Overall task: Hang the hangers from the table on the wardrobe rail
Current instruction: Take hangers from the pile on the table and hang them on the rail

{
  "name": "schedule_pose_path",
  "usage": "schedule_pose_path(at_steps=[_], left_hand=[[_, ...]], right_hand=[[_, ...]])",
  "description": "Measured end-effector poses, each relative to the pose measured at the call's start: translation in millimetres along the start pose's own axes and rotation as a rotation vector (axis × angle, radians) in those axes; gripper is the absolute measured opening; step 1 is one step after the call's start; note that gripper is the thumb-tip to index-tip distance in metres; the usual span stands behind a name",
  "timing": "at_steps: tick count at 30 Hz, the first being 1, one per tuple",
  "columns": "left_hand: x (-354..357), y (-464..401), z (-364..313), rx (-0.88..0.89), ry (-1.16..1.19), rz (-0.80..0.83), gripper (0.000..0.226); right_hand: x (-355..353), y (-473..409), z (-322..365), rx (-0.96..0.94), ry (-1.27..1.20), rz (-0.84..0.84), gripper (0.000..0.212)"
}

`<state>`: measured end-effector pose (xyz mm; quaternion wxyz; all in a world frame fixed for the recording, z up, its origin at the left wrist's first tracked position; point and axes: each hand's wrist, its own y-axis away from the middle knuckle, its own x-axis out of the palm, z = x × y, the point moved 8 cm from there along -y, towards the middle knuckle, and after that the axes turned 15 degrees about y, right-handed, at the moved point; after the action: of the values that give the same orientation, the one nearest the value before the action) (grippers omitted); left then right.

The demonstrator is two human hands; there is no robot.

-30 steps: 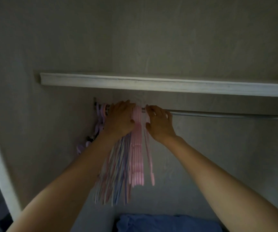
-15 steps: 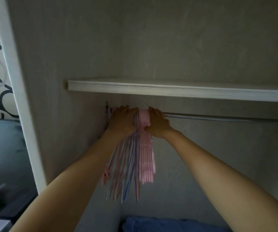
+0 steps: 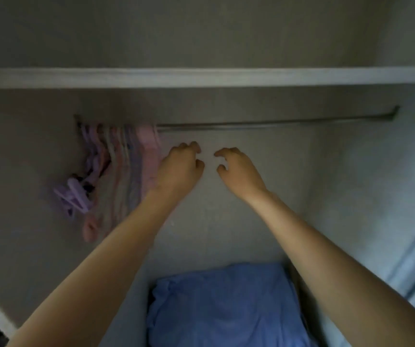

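Dim wardrobe — hangers (image 3: 126,156) bunched at the rail's (image 3: 264,125) left end, left hand (image 3: 179,171) and right hand (image 3: 239,171) just below it, empty, loosely curled — hanging looks done.

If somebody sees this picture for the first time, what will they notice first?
Probably the two bare arms reaching in, with the left hand and right hand loosely curled, holding nothing, below the rail. Next, the pastel hangers bunched at the rail's left end, and the blue cloth lying at the bottom.
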<state>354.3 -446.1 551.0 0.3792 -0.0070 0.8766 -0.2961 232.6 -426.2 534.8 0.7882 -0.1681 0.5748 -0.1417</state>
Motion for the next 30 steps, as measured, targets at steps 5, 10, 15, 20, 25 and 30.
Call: schedule_pose_path(at_steps=[5,10,15,20,25,30], left_hand=[[93,52,-40,-0.114,0.079,0.163,0.03],[220,133,-74,-0.191,0.144,0.475,0.028],[355,250,-94,-0.272,0.146,0.804,0.03],[461,344,-100,-0.278,0.17,1.074,0.028],[569,433,-92,-0.126,0.185,1.416,0.044],[651,499,-59,-0.264,0.237,1.443,0.054]], right_hand=[[4,80,-107,0.168,0.187,0.122,0.034],[20,199,-214,0.409,0.284,0.314,0.025],[74,340,-323,0.628,0.31,0.602,0.025],[108,463,-404,0.845,0.239,0.705,0.03],[180,551,-454,0.894,0.164,0.812,0.056],[263,616,-489,1.044,-0.002,0.799,0.07]])
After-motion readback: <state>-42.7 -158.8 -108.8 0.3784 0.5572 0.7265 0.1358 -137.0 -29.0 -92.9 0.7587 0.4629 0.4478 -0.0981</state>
